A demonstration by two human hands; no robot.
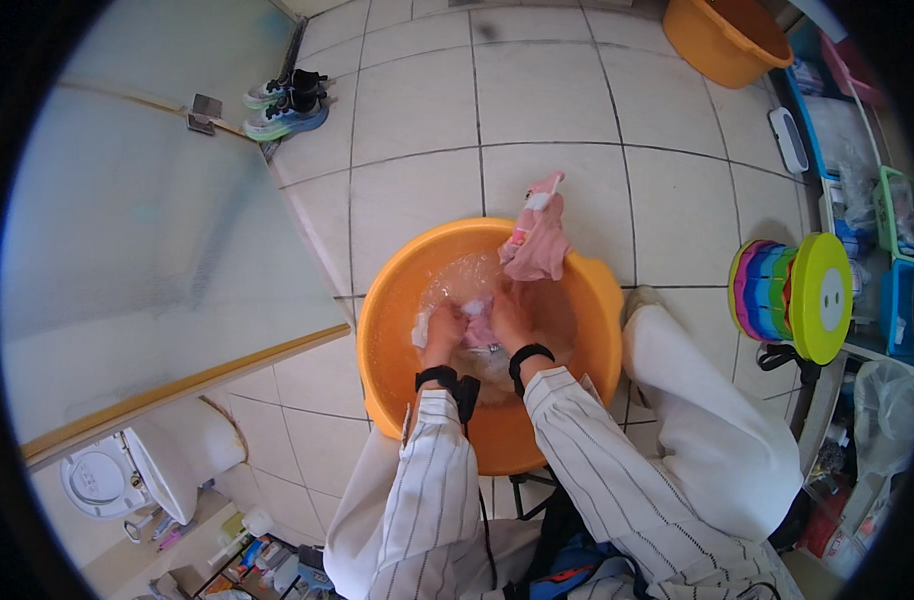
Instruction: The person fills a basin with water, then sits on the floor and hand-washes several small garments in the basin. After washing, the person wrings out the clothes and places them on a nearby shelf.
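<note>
Both my hands are down inside an orange plastic basin [375, 330] that holds cloudy, sudsy water [547, 315]. My left hand [443, 328] is closed on a pink cloth [478, 327], which lies wet between my hands. From the other side my right hand [511, 318] grips the same cloth, its fingers partly hidden by the cloth and water. Over the far right rim of the basin hangs another pink cloth piece [539, 238] with a white patch; whether it joins the one in my hands I cannot tell. Black bands circle both my wrists.
A colourful round stool [820, 298] lies on its side at the right, near cluttered shelves [837, 130]. Another orange tub [725, 45] stands at the far right. A frosted glass panel [177, 220], a pair of sneakers [289, 104] and a toilet [167, 460] are at the left.
</note>
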